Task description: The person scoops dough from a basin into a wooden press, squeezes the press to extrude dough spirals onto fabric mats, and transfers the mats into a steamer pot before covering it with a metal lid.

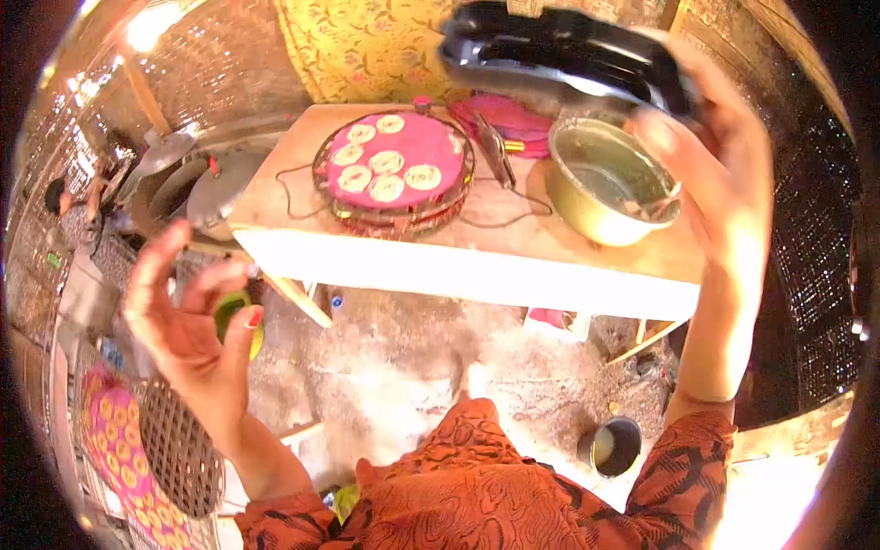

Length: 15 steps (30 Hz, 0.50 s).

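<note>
High at the upper right my right hand (710, 151) grips the right end of a long, glossy black object (568, 53), blurred and with a wavy edge; its kind I cannot make out. My left hand (197, 335) hangs at the left, fingers spread and curved, holding nothing. Between the hands stands a wooden table (440, 240). On it a round tray covered in pink cloth (417, 147) carries several pale coiled rings (387, 162). Below the black object sits a yellowish metal pot (600, 215), wet inside, with something resting at its right side.
Beside the tray lies a dark flat object (495, 151) with a cord, near a magenta cloth (522, 119). Large lidded pots (225, 188) stand at the left. A dark bucket (614, 446) is on the floor. More rings lie on pink cloth (124, 449) at lower left.
</note>
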Each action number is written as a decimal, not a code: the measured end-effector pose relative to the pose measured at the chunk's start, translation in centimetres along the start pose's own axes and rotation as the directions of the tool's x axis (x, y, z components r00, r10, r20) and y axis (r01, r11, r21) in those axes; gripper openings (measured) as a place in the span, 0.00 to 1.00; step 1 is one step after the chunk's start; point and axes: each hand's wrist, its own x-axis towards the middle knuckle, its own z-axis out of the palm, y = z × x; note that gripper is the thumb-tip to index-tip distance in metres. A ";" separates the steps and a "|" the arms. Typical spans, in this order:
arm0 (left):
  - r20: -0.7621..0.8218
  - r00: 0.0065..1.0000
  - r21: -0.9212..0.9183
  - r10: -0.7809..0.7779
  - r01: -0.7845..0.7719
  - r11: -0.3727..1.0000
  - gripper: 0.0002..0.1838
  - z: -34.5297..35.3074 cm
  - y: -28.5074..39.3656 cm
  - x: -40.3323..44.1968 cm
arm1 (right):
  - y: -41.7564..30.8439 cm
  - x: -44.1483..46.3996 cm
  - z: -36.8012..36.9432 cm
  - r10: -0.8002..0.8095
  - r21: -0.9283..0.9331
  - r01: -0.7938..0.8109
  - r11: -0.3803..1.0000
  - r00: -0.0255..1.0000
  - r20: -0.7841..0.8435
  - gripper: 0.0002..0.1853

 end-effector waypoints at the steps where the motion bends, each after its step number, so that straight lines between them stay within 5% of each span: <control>1: 0.006 0.999 0.049 -0.033 0.032 0.998 0.36 1.4 -5.7 2.6 | 4.8 5.8 -0.5 0.063 -0.045 -0.061 0.997 0.997 0.038 0.35; 5: -0.217 0.927 0.007 -0.307 0.316 0.949 0.31 11.3 -25.0 18.7 | 24.2 39.2 -7.4 -0.026 -0.466 -0.007 0.885 0.998 -0.065 0.30; 7: -0.315 0.920 0.109 -0.233 0.279 0.954 0.30 19.4 -36.4 30.7 | 32.8 61.0 -15.3 0.024 -0.681 -0.200 0.704 0.965 -0.259 0.31; 8: -0.374 0.899 0.131 -0.229 0.296 0.946 0.29 22.4 -40.7 35.0 | 39.4 69.6 -18.3 -0.037 -0.730 -0.155 0.666 0.970 -0.240 0.33; 9: -0.415 0.846 0.285 -0.334 0.470 0.836 0.26 22.2 -43.1 35.3 | 43.9 74.5 -20.1 -0.072 -0.772 -0.122 0.624 0.975 -0.212 0.35; 12: -0.374 0.893 0.616 -0.251 0.442 0.652 0.23 19.2 -58.3 26.2 | 55.5 80.3 -20.5 0.108 -0.847 -0.360 0.391 0.932 -0.346 0.30; 15: -0.394 0.728 0.523 -0.562 0.680 0.514 0.23 22.8 -60.1 30.3 | 66.4 84.0 -20.5 0.126 -0.893 -0.356 0.276 0.934 -0.334 0.23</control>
